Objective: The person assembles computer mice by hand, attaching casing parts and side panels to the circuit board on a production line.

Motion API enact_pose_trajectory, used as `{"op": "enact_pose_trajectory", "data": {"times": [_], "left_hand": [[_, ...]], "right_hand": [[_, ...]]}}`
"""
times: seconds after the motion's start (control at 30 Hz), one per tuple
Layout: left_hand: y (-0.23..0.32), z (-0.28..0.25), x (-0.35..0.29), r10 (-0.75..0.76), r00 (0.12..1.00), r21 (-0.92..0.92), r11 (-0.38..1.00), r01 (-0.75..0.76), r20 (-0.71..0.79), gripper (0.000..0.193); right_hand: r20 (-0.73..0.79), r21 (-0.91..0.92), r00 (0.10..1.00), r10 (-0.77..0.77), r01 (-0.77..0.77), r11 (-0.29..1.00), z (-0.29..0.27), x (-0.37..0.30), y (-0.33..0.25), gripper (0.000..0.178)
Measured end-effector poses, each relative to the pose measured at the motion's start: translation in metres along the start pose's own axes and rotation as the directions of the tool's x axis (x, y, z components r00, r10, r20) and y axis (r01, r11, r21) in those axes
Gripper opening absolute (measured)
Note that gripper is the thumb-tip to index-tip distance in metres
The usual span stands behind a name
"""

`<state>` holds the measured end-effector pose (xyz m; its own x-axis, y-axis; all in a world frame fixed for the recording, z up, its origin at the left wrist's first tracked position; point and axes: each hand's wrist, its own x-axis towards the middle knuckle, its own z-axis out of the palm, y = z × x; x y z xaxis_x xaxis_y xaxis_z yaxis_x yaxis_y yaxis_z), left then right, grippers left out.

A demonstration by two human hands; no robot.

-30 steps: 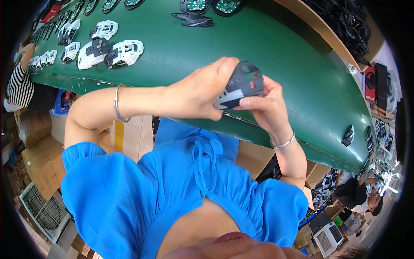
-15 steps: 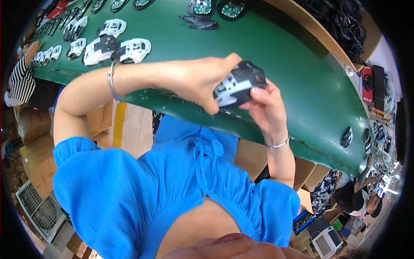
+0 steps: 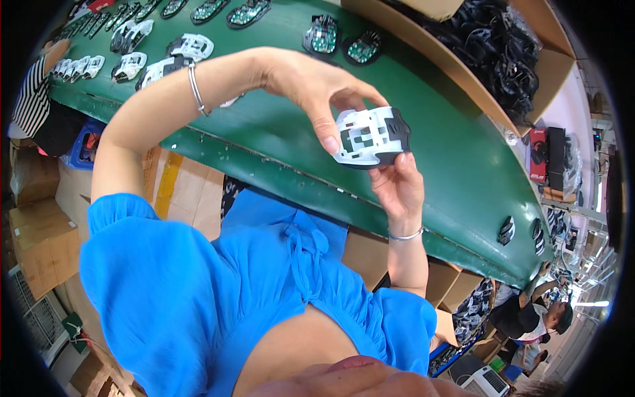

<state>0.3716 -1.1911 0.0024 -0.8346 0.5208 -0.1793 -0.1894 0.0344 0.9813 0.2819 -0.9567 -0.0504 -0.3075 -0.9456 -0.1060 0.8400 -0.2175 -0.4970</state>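
Observation:
Over the green bench I hold a computer mouse shell (image 3: 362,137), white with cut-outs and a black part at its right end. My left hand (image 3: 314,89) curves over its far side, with the thumb at the shell's left end and a finger along the far edge. From the near right, my right hand (image 3: 401,184) pinches the lower edge, thumb and fingertips against the black part. The shell's underside is hidden. Behind my left hand lie two black mouse bases with green circuit boards, one (image 3: 322,34) beside the other (image 3: 364,47).
More white shells (image 3: 190,45) lie at the left of the green bench (image 3: 456,165), partly behind my left arm. A cardboard box (image 3: 552,83) of black parts borders the far right. Two dark shells (image 3: 507,231) rest near the right end. Other people sit at both sides.
The mouse shell has turned so its white cut-out face shows more fully. Both hands keep hold of it, and my left hand's fingers have shifted along its far side. The whole view has shifted.

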Motion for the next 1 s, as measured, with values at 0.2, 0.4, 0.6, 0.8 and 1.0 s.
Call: {"op": "enact_pose_trajectory", "data": {"times": [0.2, 0.4, 0.6, 0.8, 1.0], "left_hand": [[-0.032, 0.02, -0.017, 0.3, 0.904, -0.296, 0.872, -0.39, -0.304, 0.107], [-0.054, 0.068, 0.005, 0.27, 0.844, -0.699, 0.475, -0.535, -0.463, 0.077], [-0.049, 0.064, 0.024, 0.099, 0.754, -0.633, 0.479, -0.608, -0.649, 0.045], [-0.054, 0.054, 0.011, -0.051, 0.637, -0.568, 0.511, -0.645, -0.769, 0.041], [-0.065, 0.054, 0.022, 0.061, 0.782, -0.701, 0.405, -0.587, -0.62, 0.044]], "right_hand": [[0.08, -0.542, 0.829, -0.554, 0.502, 0.674, 0.015, 0.006, 0.014, 0.048], [0.792, -0.582, 0.366, -0.488, 0.694, -0.424, 0.026, 0.031, -0.001, 0.018], [0.844, -0.52, 0.498, -0.199, 0.67, -0.529, 0.024, 0.039, -0.013, 0.027], [0.791, -0.585, 0.499, -0.354, 0.45, -0.674, 0.04, 0.059, -0.118, 0.02], [0.208, -0.818, 0.607, -0.767, -0.322, -0.477, -0.008, 0.166, -0.251, 0.036]]}}
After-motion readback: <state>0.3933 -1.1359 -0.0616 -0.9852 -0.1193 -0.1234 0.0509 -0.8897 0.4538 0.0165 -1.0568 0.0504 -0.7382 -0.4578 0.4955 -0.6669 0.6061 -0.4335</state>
